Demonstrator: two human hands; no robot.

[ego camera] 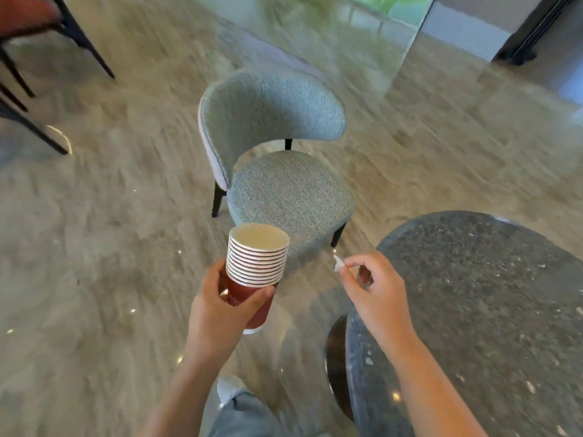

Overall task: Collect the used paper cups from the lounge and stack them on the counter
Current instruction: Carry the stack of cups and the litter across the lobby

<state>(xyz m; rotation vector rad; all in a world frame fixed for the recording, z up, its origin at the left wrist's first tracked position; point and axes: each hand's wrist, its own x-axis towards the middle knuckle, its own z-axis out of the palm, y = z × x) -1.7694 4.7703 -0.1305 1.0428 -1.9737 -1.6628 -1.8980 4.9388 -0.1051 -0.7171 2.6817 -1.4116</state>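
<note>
A stack [257,263] of paper cups was held upright in the left grip [220,307], just in front of the chair [284,171] and over the floor [94,247]. The grip was closed round the red bottom cup, thumb on one side and fingers on the other, below the band of white rims. The pale inside of the top cup was turned up toward the camera.

The right grip [375,288] was raised in front of the chair's right front leg, apart from the stack. Its thumb and forefinger were pinched on a small white scrap [338,264], with the other fingers curled in. Something dark red showed inside the curl, but what it was could not be told.

A round, dark speckled desk [489,294] was seen nearer than the chair and to its right, with the right forearm reaching across its edge. The grey-green chair was set with its seat toward the desk. Far to the chair's left, black legs of a red seat [28,14] were visible. A pale shoe [230,389] was seen well in front of the chair.
</note>
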